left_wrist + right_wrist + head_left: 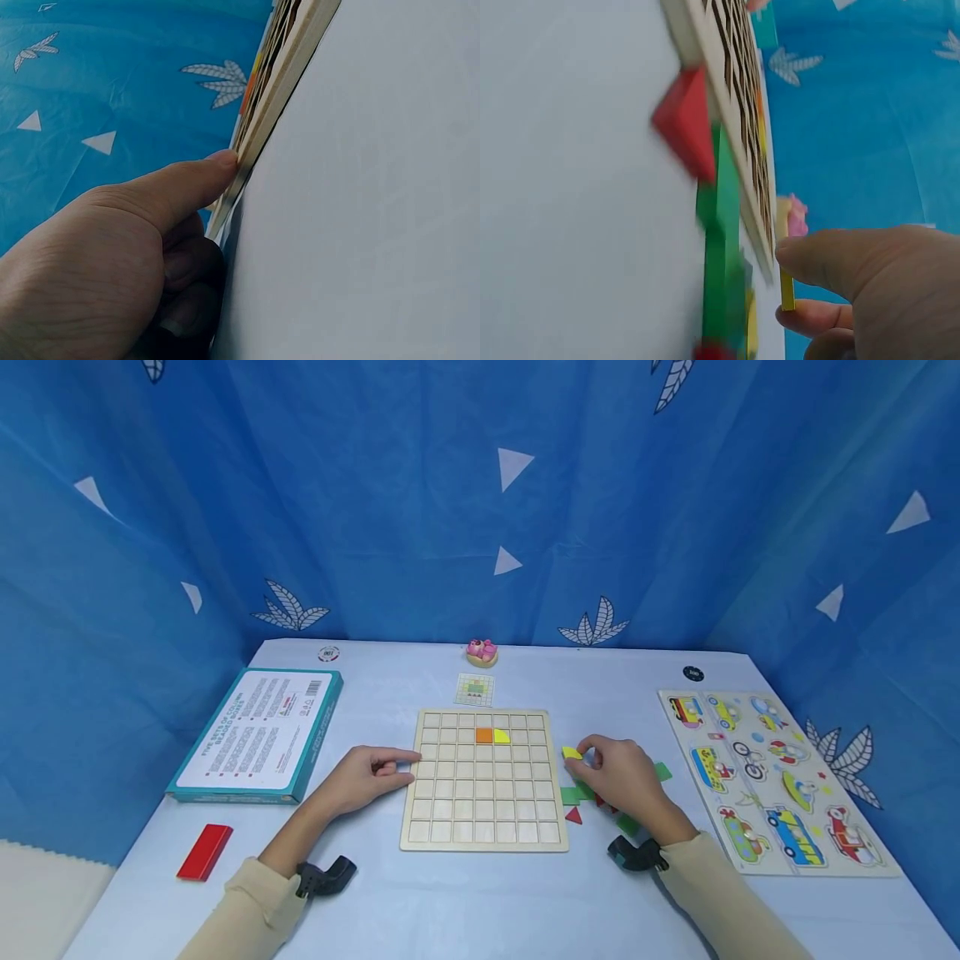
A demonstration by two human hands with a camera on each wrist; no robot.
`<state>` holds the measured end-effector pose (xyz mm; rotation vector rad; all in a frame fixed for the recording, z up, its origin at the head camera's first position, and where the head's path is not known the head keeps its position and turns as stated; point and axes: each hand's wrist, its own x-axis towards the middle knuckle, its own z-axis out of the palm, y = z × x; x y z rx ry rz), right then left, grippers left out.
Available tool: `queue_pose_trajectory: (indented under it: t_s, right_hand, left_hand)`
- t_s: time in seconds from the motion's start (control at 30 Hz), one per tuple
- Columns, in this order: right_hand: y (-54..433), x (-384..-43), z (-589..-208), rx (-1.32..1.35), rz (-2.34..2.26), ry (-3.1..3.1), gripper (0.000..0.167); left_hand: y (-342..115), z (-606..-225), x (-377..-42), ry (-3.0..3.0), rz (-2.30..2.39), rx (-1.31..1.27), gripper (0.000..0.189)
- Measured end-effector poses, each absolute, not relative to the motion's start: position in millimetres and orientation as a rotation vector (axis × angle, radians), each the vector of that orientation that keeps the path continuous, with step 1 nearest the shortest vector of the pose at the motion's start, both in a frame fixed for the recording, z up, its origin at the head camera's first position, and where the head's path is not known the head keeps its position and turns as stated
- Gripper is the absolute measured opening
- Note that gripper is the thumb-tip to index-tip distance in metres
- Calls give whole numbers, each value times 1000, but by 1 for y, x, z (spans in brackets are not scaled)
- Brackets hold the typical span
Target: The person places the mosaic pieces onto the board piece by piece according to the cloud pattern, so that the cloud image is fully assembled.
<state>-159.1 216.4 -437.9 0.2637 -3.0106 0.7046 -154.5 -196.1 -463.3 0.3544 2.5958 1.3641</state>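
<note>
A wooden grid board (484,810) lies mid-table, with an orange square tile (483,736) and a yellow quarter-circle tile (501,737) in neighbouring cells of an upper row. My left hand (367,779) touches the board's left edge with thumb and straight index finger; its other fingers are bent. The left wrist view shows the thumb (199,180) against the board's side. Right of the board, my right hand (621,774) pinches another yellow tile (787,289), held just off the board's right edge. Green tiles (571,796) and red triangle tiles (573,816) lie near this hand, some partly hidden beneath it.
Behind the board are a small pattern card (475,689) and a pink figurine (482,652). A teal-edged box (258,735) lies at left, with a red block (205,852) in front. At right lies a vehicle picture puzzle (772,781). A blue curtain (420,527) closes the back.
</note>
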Motion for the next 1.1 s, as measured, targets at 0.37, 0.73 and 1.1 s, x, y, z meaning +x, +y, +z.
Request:
queue_pose_trajectory:
  t_s: [0.37,0.73,1.1]
  right_hand:
    - [168,-167,-440,423,624,-2993,31]
    - [157,-173,-445,460,568,-2985,31]
    - [159,-174,-454,470,659,-2893,19]
  left_hand:
    - [-195,-463,-156,2602,1352,360,33]
    - [-198,-463,-157,2601,1368,367,32]
    - [-197,-464,-155,2601,1356,353,32]
